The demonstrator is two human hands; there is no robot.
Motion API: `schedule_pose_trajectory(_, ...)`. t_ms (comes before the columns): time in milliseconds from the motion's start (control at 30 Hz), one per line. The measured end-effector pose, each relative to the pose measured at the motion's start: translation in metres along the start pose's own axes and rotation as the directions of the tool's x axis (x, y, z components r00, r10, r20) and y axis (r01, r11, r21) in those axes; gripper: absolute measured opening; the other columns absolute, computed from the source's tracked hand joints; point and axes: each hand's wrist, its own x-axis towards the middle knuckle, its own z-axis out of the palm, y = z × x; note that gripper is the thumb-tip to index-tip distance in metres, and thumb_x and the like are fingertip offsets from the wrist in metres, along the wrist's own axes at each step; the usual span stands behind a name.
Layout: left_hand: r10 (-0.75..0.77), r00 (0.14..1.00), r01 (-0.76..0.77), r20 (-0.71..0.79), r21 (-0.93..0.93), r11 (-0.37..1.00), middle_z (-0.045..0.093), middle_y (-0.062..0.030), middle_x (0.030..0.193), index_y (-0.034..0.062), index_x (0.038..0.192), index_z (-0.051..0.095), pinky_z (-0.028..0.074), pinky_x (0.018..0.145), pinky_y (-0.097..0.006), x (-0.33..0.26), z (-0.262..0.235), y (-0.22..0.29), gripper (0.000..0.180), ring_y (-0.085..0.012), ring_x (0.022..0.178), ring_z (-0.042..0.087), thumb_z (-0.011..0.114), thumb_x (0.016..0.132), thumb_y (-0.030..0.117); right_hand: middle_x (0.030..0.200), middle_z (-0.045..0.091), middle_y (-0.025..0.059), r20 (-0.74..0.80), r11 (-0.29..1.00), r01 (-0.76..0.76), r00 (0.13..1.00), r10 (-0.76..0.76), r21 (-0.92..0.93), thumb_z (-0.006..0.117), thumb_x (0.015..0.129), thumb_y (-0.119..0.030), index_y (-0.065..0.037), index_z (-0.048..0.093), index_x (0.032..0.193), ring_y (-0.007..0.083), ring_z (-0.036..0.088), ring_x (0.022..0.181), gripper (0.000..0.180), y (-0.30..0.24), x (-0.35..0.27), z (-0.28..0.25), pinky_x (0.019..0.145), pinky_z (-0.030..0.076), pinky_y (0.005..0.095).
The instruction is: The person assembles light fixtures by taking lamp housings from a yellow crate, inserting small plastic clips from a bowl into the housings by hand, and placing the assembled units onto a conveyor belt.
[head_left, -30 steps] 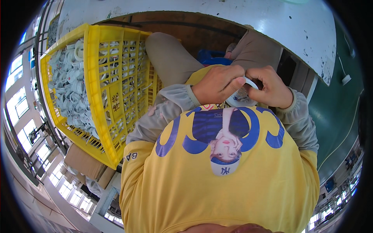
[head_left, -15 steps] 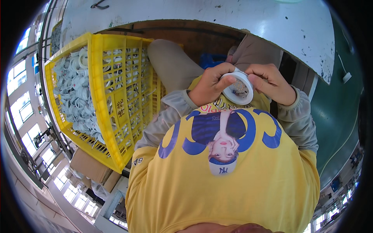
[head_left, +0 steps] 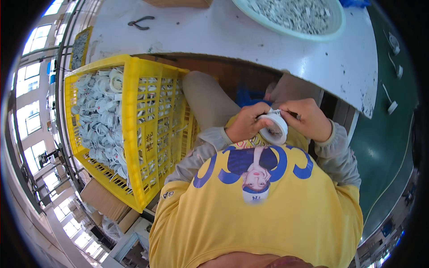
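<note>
Just right of the frame's middle, the left hand (head_left: 247, 123) grips a round white part (head_left: 281, 128), thumb across its face; the right hand (head_left: 309, 119) pinches its top edge. A yellow crate (head_left: 130, 129) of pale parts (head_left: 100, 120) fills the left, pliers (head_left: 142, 22) on the table (head_left: 201, 38), upper left

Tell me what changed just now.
The view swung up, showing more of the pliers and basin. The round white part, facing the camera half a second ago, has turned more edge-on. The left hand still holds it; the right hand still touches its edge. The yellow crate stayed put.
</note>
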Motion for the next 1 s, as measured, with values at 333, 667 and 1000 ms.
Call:
schedule_pose_trajectory(333, 0.059, 0.989, -0.069, -0.138, -0.072, 0.995, 0.053, -0.0082, 0.08, -0.001, 0.093, 0.053, 0.042, 0.064, -0.027, -0.017, 0.007, -0.011, 0.025, -0.0125, 0.072, 0.05, 0.053, 0.088, 0.024, 0.062, 0.052, 0.0169, -0.082, 0.87, 0.257, 0.944, -0.319, -0.421, 0.057, 0.076, -0.01, -0.002, 0.056, 0.075, 0.0333, 0.053, 0.057, 0.008, -0.082, 0.13, -0.083, 0.051, 0.042, 0.0347)
schedule_pose_trajectory(667, -0.039, 0.963, 0.013, -0.267, -0.1, 0.995, 0.055, -0.0053, 0.08, 0.0008, 0.092, 0.054, 0.042, 0.064, -0.024, -0.028, -0.006, -0.012, 0.028, -0.0096, 0.073, 0.05, 0.051, 0.089, 0.029, 0.083, 0.059, 0.016, -0.315, 0.728, 0.208, 0.8, -0.511, -0.654, 0.058, 0.076, -0.016, -0.003, 0.057, 0.093, 0.0245, 0.058, 0.073, 0.022, -0.069, 0.293, -0.141, 0.064, 0.045, 0.0352)
schedule_pose_trajectory(1000, -0.089, 0.979, 0.049, -0.185, -0.208, 0.977, 0.053, -0.0061, 0.078, 0.0001, 0.091, 0.053, 0.04, 0.064, -0.024, -0.014, -0.002, -0.015, 0.02, -0.0092, 0.073, 0.048, 0.052, 0.089, 0.02, 0.081, 0.061, 0.0107, -0.076, 0.63, 0.141, 0.949, -0.305, -0.764, 0.058, 0.071, -0.008, -0.006, 0.058, 0.088, 0.0318, 0.057, 0.081, 0.017, 0.025, 0.153, -0.14, 0.07, 0.044, 0.0372)
